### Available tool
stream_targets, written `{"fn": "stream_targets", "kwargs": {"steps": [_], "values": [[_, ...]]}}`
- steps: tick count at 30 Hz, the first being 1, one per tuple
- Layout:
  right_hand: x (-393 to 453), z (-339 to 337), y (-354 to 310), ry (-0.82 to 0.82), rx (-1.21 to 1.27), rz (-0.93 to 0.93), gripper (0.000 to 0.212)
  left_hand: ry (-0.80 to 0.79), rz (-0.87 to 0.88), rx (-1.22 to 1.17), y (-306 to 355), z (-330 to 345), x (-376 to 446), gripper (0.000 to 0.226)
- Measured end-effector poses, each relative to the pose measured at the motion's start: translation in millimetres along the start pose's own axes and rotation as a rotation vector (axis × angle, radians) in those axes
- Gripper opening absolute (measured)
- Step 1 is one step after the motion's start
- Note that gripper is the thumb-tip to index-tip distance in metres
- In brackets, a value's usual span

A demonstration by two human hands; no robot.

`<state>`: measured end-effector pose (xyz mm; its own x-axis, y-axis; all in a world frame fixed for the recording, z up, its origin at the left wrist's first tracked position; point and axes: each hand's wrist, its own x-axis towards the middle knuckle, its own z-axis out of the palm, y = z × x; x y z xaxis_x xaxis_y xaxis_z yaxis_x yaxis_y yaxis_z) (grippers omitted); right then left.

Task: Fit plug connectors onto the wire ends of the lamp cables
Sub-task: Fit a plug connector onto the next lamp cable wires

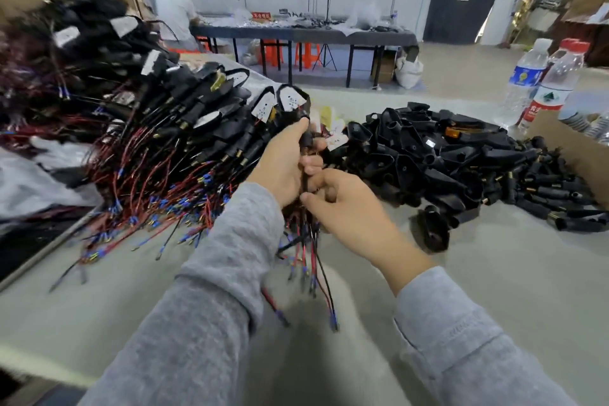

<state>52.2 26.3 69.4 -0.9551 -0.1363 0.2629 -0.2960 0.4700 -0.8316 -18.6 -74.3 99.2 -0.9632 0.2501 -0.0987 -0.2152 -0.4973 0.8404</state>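
From the head camera we see a pale grey matte surface (494, 273). On its left lies a heap of black plastic lamp units with thin red and black wires tipped in blue and brass terminals (158, 155); on its right, a pile of glossy black moulded plug connectors (461, 161). Our left hand (283, 161) has its fingers curled round a bundle of lamp cables (309, 241), whose ends hang down between our grey sleeves. Our right hand (349, 208) pinches the same bundle just below. Two clear plastic bottles (543, 76) stand far right.
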Motion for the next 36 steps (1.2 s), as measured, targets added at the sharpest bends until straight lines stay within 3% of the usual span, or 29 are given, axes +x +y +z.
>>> {"fn": "stream_targets", "kwargs": {"steps": [5, 10, 12, 15, 18, 21, 24, 27, 32, 34, 36], "values": [[27.3, 43.0, -28.6, -0.07, 0.092, -0.054, 0.004, 0.034, 0.096, 0.423, 65.2, -39.8, 1.6, 0.027], [40.7, 49.8, -33.4, -0.089, 0.214, -0.049, 0.014, 0.296, 0.279, 0.861, 119.5, -71.4, 22.9, 0.025], [42.5, 43.8, -26.0, -0.085, 0.219, -0.002, 0.015, 0.404, 0.349, 1.144, 128.4, -83.6, 35.7, 0.026], [41.3, 32.7, -10.9, -0.087, 0.166, 0.087, 0.016, 0.62, 0.191, 1.684, 118.1, -99.6, 47.8, 0.042], [36.4, 19.3, 4.4, -0.07, 0.124, 0.176, 0.016, 0.668, 0.181, 1.752, 90.5, -98.2, 46.2, 0.051], [30.3, 5.4, 18.3, -0.029, 0.101, 0.238, 0.019, 0.708, 0.474, 1.708, 65.9, -89.7, 40.8, 0.055], [23.7, -8.5, 31.9, 0.034, 0.083, 0.3, 0.018, 0.655, 0.749, 1.608, 42.5, -71.0, 30.4, 0.042], [16.3, -20.2, 41.7, 0.074, 0.062, 0.35, 0.018, 0.462, 0.808, 1.54, 16.4, -52.1, 23.0, 0.025], [2.3, -33.7, 45.8, 0.101, 0.098, 0.383, 0.017, -0.036, 0.316, 1.471, -22.8, -31.5, 17.6, 0.023], [-3.8, -39.0, 46.8, 0.106, 0.098, 0.378, 0.017, -0.118, 0.174, 1.579, -36.3, -29.6, 19.2, 0.02], [-8.3, -44.0, 49.4, 0.114, 0.086, 0.374, 0.018, -0.073, 0.185, 1.681, -44.7, -28.9, 22.0, 0.021]]}}
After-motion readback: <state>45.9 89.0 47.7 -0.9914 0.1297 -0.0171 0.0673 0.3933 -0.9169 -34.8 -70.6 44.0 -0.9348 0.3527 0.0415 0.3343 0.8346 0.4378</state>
